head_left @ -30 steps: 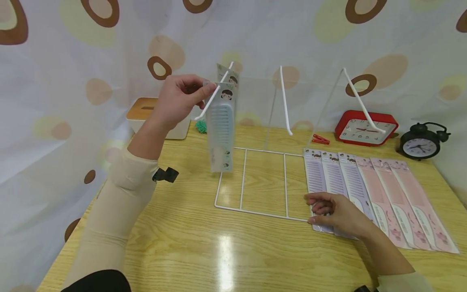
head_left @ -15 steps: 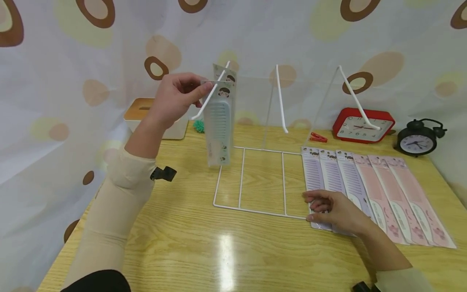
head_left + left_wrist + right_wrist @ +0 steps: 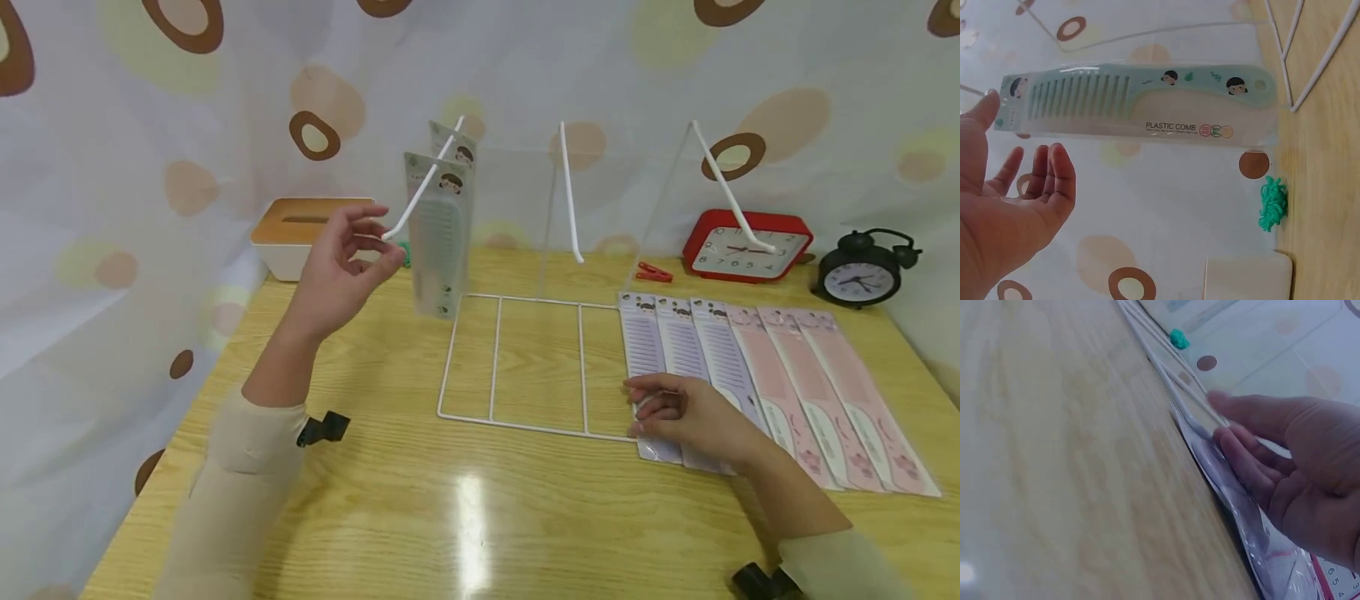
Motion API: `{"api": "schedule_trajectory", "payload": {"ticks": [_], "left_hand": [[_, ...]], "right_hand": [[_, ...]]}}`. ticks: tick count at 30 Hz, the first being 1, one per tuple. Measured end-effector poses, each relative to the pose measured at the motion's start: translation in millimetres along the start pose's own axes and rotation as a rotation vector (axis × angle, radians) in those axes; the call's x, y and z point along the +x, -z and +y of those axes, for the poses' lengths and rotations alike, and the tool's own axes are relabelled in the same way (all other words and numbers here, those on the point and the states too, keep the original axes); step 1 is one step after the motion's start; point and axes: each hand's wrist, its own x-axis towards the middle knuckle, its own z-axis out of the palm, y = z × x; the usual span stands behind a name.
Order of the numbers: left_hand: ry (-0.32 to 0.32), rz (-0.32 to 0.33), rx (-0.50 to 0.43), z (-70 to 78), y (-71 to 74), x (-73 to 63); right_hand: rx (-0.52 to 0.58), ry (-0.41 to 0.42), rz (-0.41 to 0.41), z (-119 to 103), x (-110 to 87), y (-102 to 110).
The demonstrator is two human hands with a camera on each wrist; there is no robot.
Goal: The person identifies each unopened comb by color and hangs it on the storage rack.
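Note:
Two packaged green combs [image 3: 435,250] hang from the left hook [image 3: 415,202] of a white wire rack [image 3: 495,358], one behind the other. In the left wrist view, the front comb [image 3: 1085,94] shows in its clear sleeve. My left hand [image 3: 337,279] is near the hook's tip, fingers spread and holding nothing. Low over the leftmost packaged purple combs [image 3: 643,333], beside the rack's base, is my right hand [image 3: 693,421], loosely bent. In the right wrist view, the right hand [image 3: 1310,456] has its thumb and fingers apart around the wire; whether they touch it is unclear.
Packaged pink combs [image 3: 783,358] lie right of the purple ones. The middle hook [image 3: 569,192] and right hook [image 3: 724,177] jut forward. Behind are a red clock [image 3: 750,258], a black alarm clock [image 3: 857,271], a red clip [image 3: 654,272] and a tissue box [image 3: 288,258].
My left hand has let go of the front green comb and moved down and left. The comb now hangs on the hook by itself. My right hand stays in place.

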Motion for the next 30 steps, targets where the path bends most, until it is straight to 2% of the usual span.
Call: {"api": "schedule_trajectory", "payload": {"ticks": [4,9,12,18,22,27,30], "left_hand": [[0.064,-0.058,0.079,-6.3,2.2,-25.4],[0.198,-0.236,0.136,-25.1,3.4,-50.1],[0.244,-0.345,0.108,-41.9,-1.8,-60.3],[0.28,-0.513,0.026,-68.0,-22.3,-70.2],[0.301,-0.581,0.054,-78.5,-34.3,-72.9],[0.317,-0.615,0.034,-90.7,-41.6,-74.7],[0.324,-0.613,0.018,-97.8,-44.3,-76.4]], "right_hand": [[-0.006,-0.006,0.047,2.0,16.2,11.2],[-0.11,-0.057,0.102,2.1,44.4,27.3],[-0.167,-0.081,0.109,2.8,59.0,38.1],[-0.276,-0.094,0.072,10.4,83.5,59.6],[-0.371,-0.124,0.016,14.5,95.2,70.4],[-0.423,-0.206,-0.029,14.8,101.8,76.9],[-0.426,-0.211,-0.038,16.5,103.2,79.0]]}}
